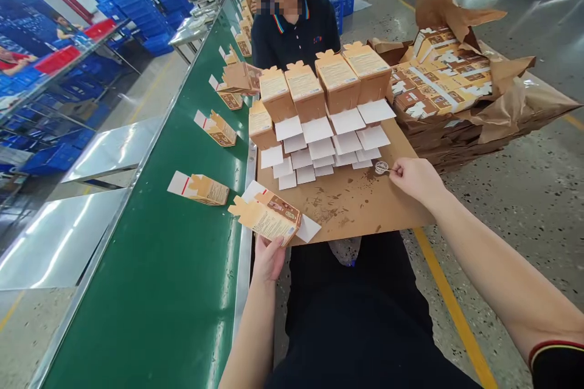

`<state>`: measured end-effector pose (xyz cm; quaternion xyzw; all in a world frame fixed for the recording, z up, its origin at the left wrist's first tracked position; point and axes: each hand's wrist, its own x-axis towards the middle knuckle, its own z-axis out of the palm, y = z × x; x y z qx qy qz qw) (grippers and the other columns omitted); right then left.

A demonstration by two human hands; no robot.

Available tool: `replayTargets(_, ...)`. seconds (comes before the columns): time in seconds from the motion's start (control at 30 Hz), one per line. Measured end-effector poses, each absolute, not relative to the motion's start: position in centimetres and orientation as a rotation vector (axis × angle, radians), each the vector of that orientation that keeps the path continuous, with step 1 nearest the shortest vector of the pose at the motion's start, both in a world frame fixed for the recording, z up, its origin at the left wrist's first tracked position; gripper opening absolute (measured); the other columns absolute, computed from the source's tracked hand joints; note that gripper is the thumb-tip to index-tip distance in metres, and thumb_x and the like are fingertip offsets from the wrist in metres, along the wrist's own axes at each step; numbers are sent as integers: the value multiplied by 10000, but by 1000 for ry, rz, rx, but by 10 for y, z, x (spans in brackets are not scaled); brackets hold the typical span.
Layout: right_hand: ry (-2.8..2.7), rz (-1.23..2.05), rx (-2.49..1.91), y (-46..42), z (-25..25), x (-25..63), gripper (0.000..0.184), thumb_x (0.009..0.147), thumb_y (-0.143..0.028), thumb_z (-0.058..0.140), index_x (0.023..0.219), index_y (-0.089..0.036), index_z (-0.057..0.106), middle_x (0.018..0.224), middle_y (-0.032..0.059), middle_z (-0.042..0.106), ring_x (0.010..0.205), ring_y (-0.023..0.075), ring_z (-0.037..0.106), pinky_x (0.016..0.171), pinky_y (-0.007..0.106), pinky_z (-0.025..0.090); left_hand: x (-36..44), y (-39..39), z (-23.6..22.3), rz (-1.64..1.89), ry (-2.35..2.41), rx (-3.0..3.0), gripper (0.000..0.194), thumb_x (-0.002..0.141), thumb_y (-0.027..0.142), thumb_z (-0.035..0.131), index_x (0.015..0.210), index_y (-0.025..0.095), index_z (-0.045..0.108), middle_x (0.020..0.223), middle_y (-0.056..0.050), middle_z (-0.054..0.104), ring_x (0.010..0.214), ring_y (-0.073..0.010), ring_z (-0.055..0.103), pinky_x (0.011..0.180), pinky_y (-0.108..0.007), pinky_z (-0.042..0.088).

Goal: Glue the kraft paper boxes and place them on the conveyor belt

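My left hand [268,256] grips a small brown carton [269,216] with its white flap open, held over the near left corner of a brown cardboard board [365,200] on my lap. My right hand [413,177] pinches a small round clear sticker [381,167] at the board's right side. Rows of several folded brown cartons [319,94] with white flaps hanging down stand stacked at the board's far end.
A green conveyor belt [173,267] runs along my left with several cartons [205,189] lying on it. A person in a dark polo [296,33] sits opposite. Flat carton blanks in torn brown paper [451,82] lie at the right. Blue crates stand far back.
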<state>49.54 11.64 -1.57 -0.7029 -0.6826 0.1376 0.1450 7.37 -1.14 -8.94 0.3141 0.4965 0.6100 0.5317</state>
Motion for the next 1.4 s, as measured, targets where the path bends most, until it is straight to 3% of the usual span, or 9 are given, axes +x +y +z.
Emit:
replayTargets(0.2, -1750, 342, -1950, 83, -13, 493, 146, 921, -166, 709, 793, -228, 678, 761, 96, 747, 735, 231, 686, 723, 344, 513, 86, 2, -76, 1450, 1280, 810, 946, 662, 390, 1104, 1488, 288, 653, 1556, -160, 717, 1474, -375, 684, 1265, -544, 539)
replayTargets(0.33, -1782, 625, -1579, 33, -42, 436, 136, 987, -237, 654, 872, -241, 725, 791, 57, 768, 682, 192, 689, 676, 311, 548, 93, 6, -78, 1447, 1356, 826, 937, 670, 420, 1101, 1466, 265, 633, 1499, -170, 737, 1428, -355, 717, 1237, -523, 564)
replayTargets(0.57, -1972, 798, -1200, -6, -93, 344, 216, 965, -151, 620, 777, -251, 582, 705, -10, 655, 619, 153, 603, 631, 276, 488, 94, 11, -79, 1356, 1436, 855, 862, 627, 416, 1119, 1313, 257, 621, 1392, -154, 761, 1317, -339, 769, 1179, -516, 606)
replayTargets(0.87, -2019, 745, -1233, 1, -101, 347, 261, 962, -103, 601, 761, -252, 526, 681, -16, 596, 587, 158, 545, 596, 282, 416, 98, 9, -73, 1324, 1449, 884, 866, 670, 414, 1097, 1362, 279, 595, 1402, -148, 747, 1335, -344, 759, 1161, -523, 615)
replayTargets(1.07, -1826, 703, -1303, 7, -93, 360, 225, 1008, -179, 598, 795, -255, 598, 707, 1, 655, 631, 168, 632, 638, 274, 506, 112, 3, -82, 1399, 1533, 1050, 939, 646, 427, 1088, 1404, 267, 559, 1416, -156, 707, 1403, -361, 706, 1177, -509, 591)
replayTargets(1.4, -1613, 752, -1374, -17, -82, 383, 212, 1020, -298, 635, 819, -259, 690, 711, 16, 711, 602, 171, 657, 619, 295, 584, 119, -11, -97, 1238, 1792, 1421, 740, 702, 373, 1008, 1337, 249, 649, 1258, -137, 718, 1248, -387, 727, 1091, -532, 592)
